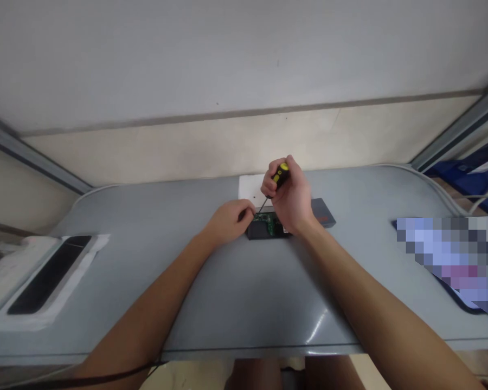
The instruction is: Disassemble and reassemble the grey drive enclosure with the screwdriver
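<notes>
My right hand (pixel 290 197) is wrapped round the black and yellow handle of a screwdriver (pixel 282 172). Its thin shaft slants down to the left, with the tip at the upper left part of a green circuit board (pixel 271 223). The board sits in a dark, flat housing (pixel 258 230) on the table. My left hand (pixel 230 221) is closed at the housing's left end, thumb and fingertips pinched close to the screwdriver tip; what they pinch, if anything, is too small to make out. Behind my right wrist lies a grey flat box or cover (pixel 324 213) with reddish lettering.
A white sheet (pixel 250 188) lies behind the housing. At the left, a long black panel (pixel 51 275) rests on white paper (pixel 71 292). A blurred-out screen device (pixel 451 265) is at the right. A wall (pixel 187 146) rises behind the grey table (pixel 244 303).
</notes>
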A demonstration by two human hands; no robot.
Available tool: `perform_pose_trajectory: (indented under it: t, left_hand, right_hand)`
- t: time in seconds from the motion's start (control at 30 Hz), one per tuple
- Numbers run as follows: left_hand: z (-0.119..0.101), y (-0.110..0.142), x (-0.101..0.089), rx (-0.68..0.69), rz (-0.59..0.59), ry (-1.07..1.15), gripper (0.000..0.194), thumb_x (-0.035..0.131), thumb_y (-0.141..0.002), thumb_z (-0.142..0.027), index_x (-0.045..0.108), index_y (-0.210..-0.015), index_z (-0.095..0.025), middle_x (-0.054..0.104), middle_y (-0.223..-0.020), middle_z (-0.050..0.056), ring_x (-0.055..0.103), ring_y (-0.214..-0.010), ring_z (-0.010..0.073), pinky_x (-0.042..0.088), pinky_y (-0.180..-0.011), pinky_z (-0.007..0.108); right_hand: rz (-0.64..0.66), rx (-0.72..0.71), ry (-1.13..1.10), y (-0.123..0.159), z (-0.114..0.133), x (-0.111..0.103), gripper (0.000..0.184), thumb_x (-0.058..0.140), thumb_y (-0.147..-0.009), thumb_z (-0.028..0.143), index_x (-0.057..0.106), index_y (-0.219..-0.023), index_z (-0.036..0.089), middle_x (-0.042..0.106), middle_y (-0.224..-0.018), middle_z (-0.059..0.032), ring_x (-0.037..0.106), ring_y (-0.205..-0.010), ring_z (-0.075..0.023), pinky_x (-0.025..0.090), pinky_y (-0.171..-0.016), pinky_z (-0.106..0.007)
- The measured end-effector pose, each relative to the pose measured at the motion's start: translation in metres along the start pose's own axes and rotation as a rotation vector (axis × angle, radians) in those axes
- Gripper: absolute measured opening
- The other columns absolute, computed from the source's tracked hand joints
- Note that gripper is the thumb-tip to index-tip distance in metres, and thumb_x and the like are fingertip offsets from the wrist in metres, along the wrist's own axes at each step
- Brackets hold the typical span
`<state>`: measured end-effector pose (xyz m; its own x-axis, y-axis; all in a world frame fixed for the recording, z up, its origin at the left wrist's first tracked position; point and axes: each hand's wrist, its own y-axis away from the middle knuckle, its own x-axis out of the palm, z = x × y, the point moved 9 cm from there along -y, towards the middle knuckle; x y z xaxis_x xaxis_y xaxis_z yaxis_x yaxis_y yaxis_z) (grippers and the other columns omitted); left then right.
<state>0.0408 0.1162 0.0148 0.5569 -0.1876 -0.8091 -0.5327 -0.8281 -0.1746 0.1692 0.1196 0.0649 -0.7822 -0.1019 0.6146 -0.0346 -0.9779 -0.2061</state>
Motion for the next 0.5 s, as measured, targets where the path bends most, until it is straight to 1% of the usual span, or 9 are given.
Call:
perform_pose_trajectory:
  t: [0.1,0.23,0.37,0.5]
  left_hand:
    - [-0.0013,0.0003,-0.0009,0.000,-0.005,0.000,0.023,0.045,-0.095,-0.023,0.068,-0.092,-0.021,0.073,-0.088,0.002,0.064,-0.079,0.0174,0.047,-0.075,0.030]
    - [-0.0010,0.0000,-0.0008,-0.009,-0.005,-0.010,0.024,0.045,-0.096,-0.023,0.069,-0.093,-0.021,0.074,-0.088,0.002,0.064,-0.077,0.0175,0.048,-0.074,0.031]
    - [-0.0003,0.0000,-0.0001,-0.003,0.001,0.003,0.024,0.045,-0.096,-0.023,0.069,-0.093,-0.021,0.074,-0.088,0.001,0.064,-0.077,0.0169,0.046,-0.072,0.030]
    - [-0.0012,0.0013,-0.0003,0.019,-0.008,0.005,0.022,0.046,-0.095,-0.021,0.068,-0.091,-0.021,0.072,-0.084,0.000,0.063,-0.074,0.0162,0.044,-0.070,0.030]
  right_hand:
    - [-0.005,-0.006,-0.003,-0.0014,0.0006,-0.0025,0.049,0.054,-0.098,0.066,0.052,-0.072,0.024,0.036,-0.062,0.0036,0.036,-0.053,-0.0112,0.037,-0.051,-0.026]
    - [-0.033,-0.010,0.011,-0.0009,-0.0003,-0.0040,0.050,0.054,-0.097,0.067,0.051,-0.072,0.024,0.036,-0.063,0.0035,0.037,-0.053,-0.0115,0.037,-0.050,-0.027]
    - [-0.008,0.001,-0.005,0.0004,-0.0016,-0.0009,0.049,0.056,-0.097,0.065,0.052,-0.072,0.024,0.036,-0.063,0.0037,0.037,-0.053,-0.0114,0.037,-0.051,-0.027]
    - [-0.012,0.006,-0.004,0.0007,-0.0004,-0.0033,0.047,0.055,-0.098,0.063,0.053,-0.073,0.024,0.036,-0.063,0.0038,0.036,-0.053,-0.0112,0.037,-0.051,-0.027]
